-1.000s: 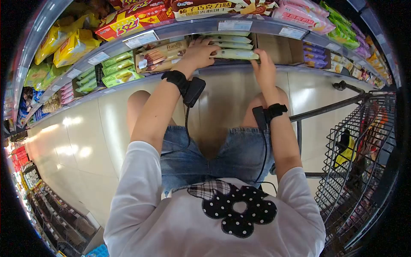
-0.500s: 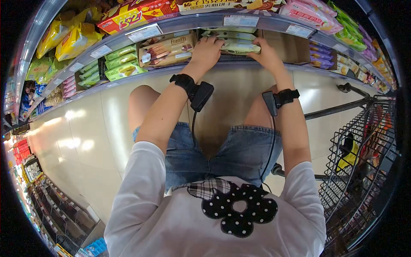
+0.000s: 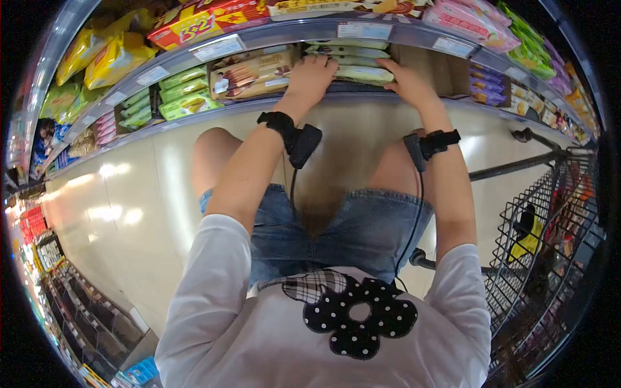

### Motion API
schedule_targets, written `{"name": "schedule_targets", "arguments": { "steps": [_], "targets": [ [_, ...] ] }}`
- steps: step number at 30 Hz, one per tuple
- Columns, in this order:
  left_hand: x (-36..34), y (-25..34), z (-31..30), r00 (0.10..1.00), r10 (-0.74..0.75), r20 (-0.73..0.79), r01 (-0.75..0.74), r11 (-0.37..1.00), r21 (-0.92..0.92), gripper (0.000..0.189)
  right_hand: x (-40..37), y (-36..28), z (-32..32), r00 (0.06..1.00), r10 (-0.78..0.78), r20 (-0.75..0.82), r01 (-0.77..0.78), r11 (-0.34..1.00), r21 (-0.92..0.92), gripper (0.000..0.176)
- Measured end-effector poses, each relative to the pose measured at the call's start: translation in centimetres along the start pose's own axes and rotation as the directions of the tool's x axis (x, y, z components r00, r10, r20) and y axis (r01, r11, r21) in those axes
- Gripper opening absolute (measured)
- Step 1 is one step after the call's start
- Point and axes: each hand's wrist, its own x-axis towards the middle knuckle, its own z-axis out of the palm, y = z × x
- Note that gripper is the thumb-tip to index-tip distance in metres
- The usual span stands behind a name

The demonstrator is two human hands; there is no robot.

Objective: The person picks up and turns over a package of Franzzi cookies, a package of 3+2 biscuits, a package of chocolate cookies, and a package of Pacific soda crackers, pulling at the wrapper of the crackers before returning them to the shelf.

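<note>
A stack of pale green biscuit packs (image 3: 363, 75) lies in a compartment of the lower shelf. My left hand (image 3: 312, 79) is at the stack's left end, fingers bent over the pack edges and thumb against the front pack. At the other end, my right hand (image 3: 411, 84) has its fingers and thumb around the right tip of the same front pack. Its fingertips are partly hidden. Just left of my left hand sit tan Franzzi biscuit packs (image 3: 253, 79). An open cardboard box (image 3: 428, 70) stands behind and right of my right hand.
Price tags line the shelf edge (image 3: 284, 32) above my hands. Green packs (image 3: 187, 97) lie to the left, purple packs (image 3: 486, 84) to the right. A black wire shopping cart (image 3: 537, 239) stands at my right, on the tiled floor (image 3: 162, 174).
My right hand and forearm have shifted slightly right. The front pack has tilted a little, and the lettered pack front below it no longer shows. My left hand has hardly moved.
</note>
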Motion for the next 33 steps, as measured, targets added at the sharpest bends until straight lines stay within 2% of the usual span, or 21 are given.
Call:
{"name": "schedule_targets", "arguments": {
  "steps": [1,3,7,12,14,18,20,21,23,24,26,27,29,30,31,33],
  "targets": [
    [0.0,-0.2,0.0,1.0,-0.016,0.004,0.016,1.0,0.014,0.027,0.2,-0.4,-0.3,0.999,0.027,0.031,-0.026,0.999,-0.025,0.054],
    [-0.1,-0.2,0.3,0.999,0.0,-0.04,0.0,1.0,-0.001,0.026,0.7,0.2,-0.2,0.999,-0.033,0.034,0.033,0.999,0.009,0.054],
    [0.1,-0.1,0.4,1.0,-0.025,-0.014,0.026,0.999,0.044,0.026,1.4,1.2,-0.4,0.994,-0.105,-0.01,0.105,0.994,0.011,0.05],
    [0.3,-0.2,0.3,1.0,-0.027,-0.005,0.028,0.993,0.116,0.028,1.9,1.1,-0.9,0.999,-0.04,0.034,0.041,0.999,-0.034,0.044],
    [0.4,-0.3,0.3,0.999,-0.038,0.002,0.038,0.995,0.087,0.029,2.0,1.6,-0.7,0.998,0.032,-0.058,-0.028,0.998,0.063,0.042],
    [0.5,-0.1,0.0,0.998,-0.059,0.02,0.057,0.994,0.093,0.027,2.1,1.6,-0.8,0.996,-0.049,-0.071,0.046,0.998,-0.047,0.037],
    [0.5,-0.3,0.5,0.999,-0.025,-0.036,0.028,0.997,0.07,0.028,1.2,-0.4,-2.1,0.999,-0.031,0.01,0.03,0.995,0.094,0.033],
    [0.6,-0.2,0.5,0.999,-0.024,-0.038,0.026,0.998,0.064,0.028,1.2,-0.8,-2.6,1.0,-0.026,0.012,0.025,0.996,0.089,0.033],
    [0.8,0.1,0.5,0.999,-0.01,0.04,0.005,0.994,0.113,0.03,1.0,-0.8,-3.4,0.994,-0.042,0.102,0.04,0.999,0.017,0.028],
    [0.9,0.3,0.3,0.999,0.003,0.037,-0.007,0.995,0.103,0.03,1.0,0.2,-2.9,0.995,-0.026,0.099,0.025,1.0,0.011,0.028],
    [0.8,0.6,-0.1,0.997,-0.036,0.061,0.033,0.999,0.038,0.033,1.6,2.6,-0.9,0.957,-0.289,-0.039,0.275,0.938,-0.212,0.027],
    [0.7,0.7,-0.1,0.998,-0.038,0.059,0.035,0.999,0.042,0.033,1.3,2.5,-0.8,0.955,-0.293,-0.041,0.278,0.937,-0.213,0.027],
    [-0.6,0.9,-0.1,0.999,0.043,-0.011,-0.042,0.993,0.107,0.032,0.7,1.7,0.6,0.939,-0.298,-0.173,0.203,0.884,-0.42,0.026],
    [-1.2,0.9,-0.2,0.996,0.087,0.024,-0.089,0.991,0.104,0.034,0.5,1.1,1.2,0.934,-0.313,-0.17,0.223,0.886,-0.407,0.026],
    [-1.8,0.9,0.6,0.997,0.072,0.036,-0.075,0.99,0.115,0.034,0.3,0.5,1.7,0.919,-0.353,-0.176,0.254,0.87,-0.422,0.027],
    [-2.8,1.5,2.1,0.991,0.082,-0.105,-0.069,0.99,0.126,0.041,-0.2,-0.4,2.6,0.901,-0.395,-0.177,0.291,0.855,-0.429,0.027]
  ]
}}
